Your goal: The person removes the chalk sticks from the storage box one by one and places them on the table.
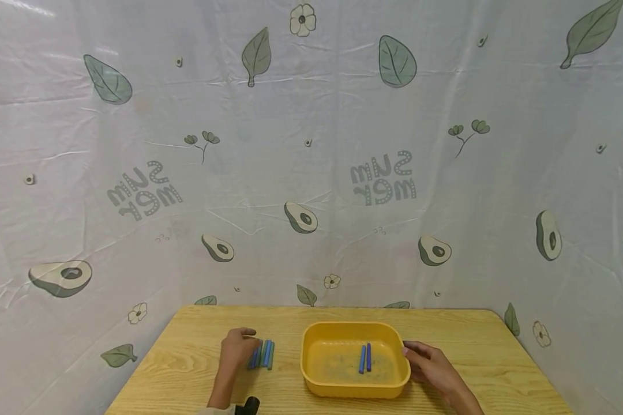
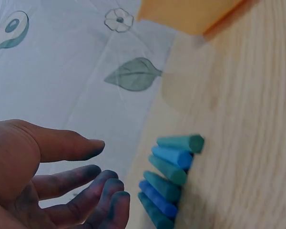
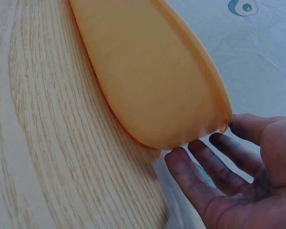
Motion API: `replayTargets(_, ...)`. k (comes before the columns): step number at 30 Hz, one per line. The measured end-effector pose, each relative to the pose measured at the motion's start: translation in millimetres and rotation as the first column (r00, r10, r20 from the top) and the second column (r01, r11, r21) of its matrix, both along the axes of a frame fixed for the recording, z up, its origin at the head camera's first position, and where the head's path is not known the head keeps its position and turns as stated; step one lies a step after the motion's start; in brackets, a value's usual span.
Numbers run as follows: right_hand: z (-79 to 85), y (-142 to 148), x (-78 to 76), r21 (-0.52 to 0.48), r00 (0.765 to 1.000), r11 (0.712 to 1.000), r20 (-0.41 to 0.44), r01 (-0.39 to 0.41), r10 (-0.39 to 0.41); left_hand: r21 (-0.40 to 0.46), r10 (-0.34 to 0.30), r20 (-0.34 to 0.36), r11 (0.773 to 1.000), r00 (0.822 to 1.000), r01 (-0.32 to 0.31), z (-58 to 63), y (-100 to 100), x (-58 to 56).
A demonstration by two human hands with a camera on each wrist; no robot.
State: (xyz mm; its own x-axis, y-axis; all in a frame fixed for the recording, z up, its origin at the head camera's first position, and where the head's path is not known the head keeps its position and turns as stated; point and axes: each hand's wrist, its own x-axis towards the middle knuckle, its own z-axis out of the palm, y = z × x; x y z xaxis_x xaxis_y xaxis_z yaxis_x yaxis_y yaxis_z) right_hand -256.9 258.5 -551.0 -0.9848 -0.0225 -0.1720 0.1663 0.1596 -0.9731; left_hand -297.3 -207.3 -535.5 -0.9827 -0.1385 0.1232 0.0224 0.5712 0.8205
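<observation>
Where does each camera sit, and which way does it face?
Head: worn on the head, facing forward and down at the yellow tray and row of sticks; left hand and right hand show.
Left wrist: worn there, facing the row; left hand shows.
Right wrist: worn there, facing the tray's side; right hand shows.
Shared: head and left wrist both show the row.
</observation>
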Motion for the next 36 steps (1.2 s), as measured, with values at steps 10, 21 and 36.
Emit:
replayTargets(10, -1.2, -1.5, 0.7, 0.01, 0.999, 0.999, 0.009, 0.049, -0.049, 0.152, -0.101, -0.022, 0.983, 0.995, 0.103, 18.5, 35.8, -0.9)
replayTargets(21, -1.4, 2.4, 1.4, -0.026, 1.0, 1.0, 0.013, -0.003, 0.004, 0.245, -0.203, -0.034, 0.948, 0.979, 0.205, 35.4, 77.4, -3.9)
replayTargets(36, 0.0, 5.2, 1.3, -0.032, 0.998, 0.998, -0.007, -0.058, 0.058, 0.292, -0.265, -0.027, 0.92, 0.964, 0.262, 44.5, 121.8, -2.9)
